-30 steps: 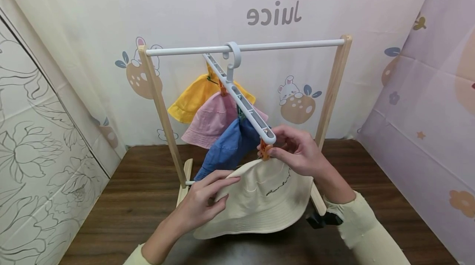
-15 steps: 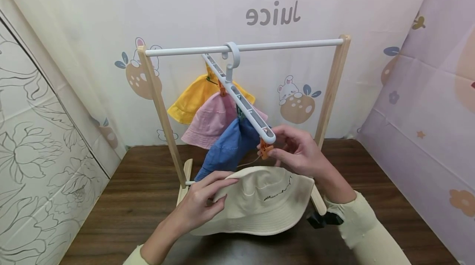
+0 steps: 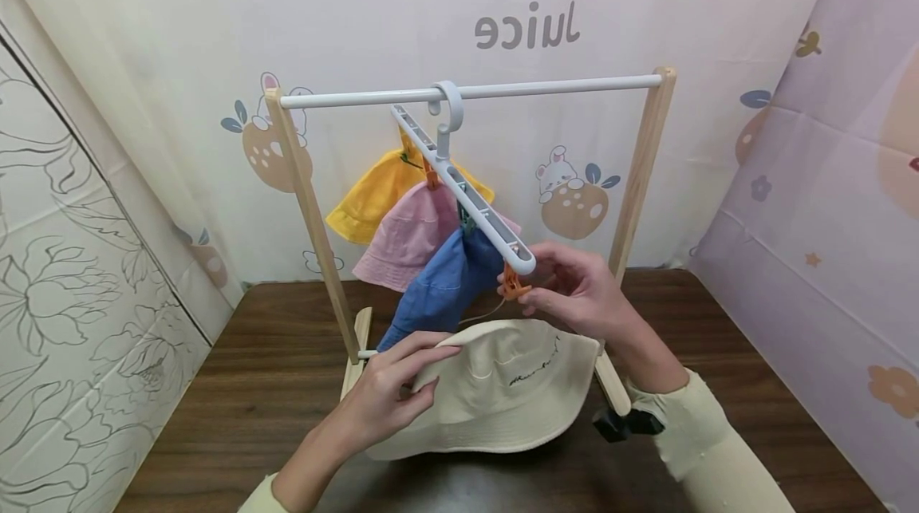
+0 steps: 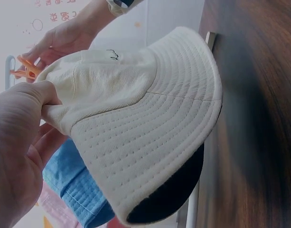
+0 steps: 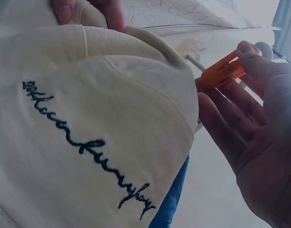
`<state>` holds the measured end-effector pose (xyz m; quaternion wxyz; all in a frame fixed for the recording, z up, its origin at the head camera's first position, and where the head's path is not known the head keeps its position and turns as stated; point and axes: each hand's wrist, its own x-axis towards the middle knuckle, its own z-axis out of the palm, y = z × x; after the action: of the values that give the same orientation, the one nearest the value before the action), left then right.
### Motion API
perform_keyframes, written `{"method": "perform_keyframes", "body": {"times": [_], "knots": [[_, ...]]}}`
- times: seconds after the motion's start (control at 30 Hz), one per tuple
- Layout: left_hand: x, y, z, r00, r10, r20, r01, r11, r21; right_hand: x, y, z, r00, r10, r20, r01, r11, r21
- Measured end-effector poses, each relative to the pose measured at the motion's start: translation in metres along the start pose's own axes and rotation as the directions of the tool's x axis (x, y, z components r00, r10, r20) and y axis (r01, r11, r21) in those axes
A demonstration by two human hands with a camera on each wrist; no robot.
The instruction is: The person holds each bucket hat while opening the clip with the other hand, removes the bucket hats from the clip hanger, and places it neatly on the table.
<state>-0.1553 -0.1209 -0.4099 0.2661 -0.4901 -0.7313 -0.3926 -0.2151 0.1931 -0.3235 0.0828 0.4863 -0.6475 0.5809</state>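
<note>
A cream bucket hat (image 3: 495,393) with dark stitched lettering is pinched at its crown by my left hand (image 3: 395,385), brim downward. Just above the crown, my right hand (image 3: 574,290) pinches an orange clip (image 3: 514,283) between thumb and fingers. That clip (image 5: 226,69) hangs at the near end of a white hanger (image 3: 474,198); in the right wrist view it is apart from the hat. Farther back along the same hanger hang a blue hat (image 3: 438,286), a pink hat (image 3: 409,230) and a yellow hat (image 3: 373,194) by their clips.
The hanger hooks over the white rail (image 3: 560,88) of a rack with wooden posts (image 3: 639,178). It stands on a dark wooden table (image 3: 237,385). Printed curtains surround it. A black object (image 3: 625,424) sits by my right sleeve.
The cream hat's crown has dropped from the orange clip, leaving a gap between them. My right hand stays on the clip, which now tilts more. The left hand has hardly moved.
</note>
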Motion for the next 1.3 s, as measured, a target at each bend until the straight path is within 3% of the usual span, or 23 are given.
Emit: {"method": "perform_keyframes", "body": {"times": [0.77,1.3], "knots": [[-0.002,0.001,0.0,1.0,-0.007,0.002,0.007,1.0,-0.002,0.007,-0.001,0.004,0.994,-0.106,-0.024,0.107,0.993,0.051],[-0.005,-0.001,-0.001,1.0,-0.008,0.004,0.008,1.0,-0.002,0.015,-0.016,0.006,0.984,-0.161,-0.08,0.164,0.986,0.024]]}}
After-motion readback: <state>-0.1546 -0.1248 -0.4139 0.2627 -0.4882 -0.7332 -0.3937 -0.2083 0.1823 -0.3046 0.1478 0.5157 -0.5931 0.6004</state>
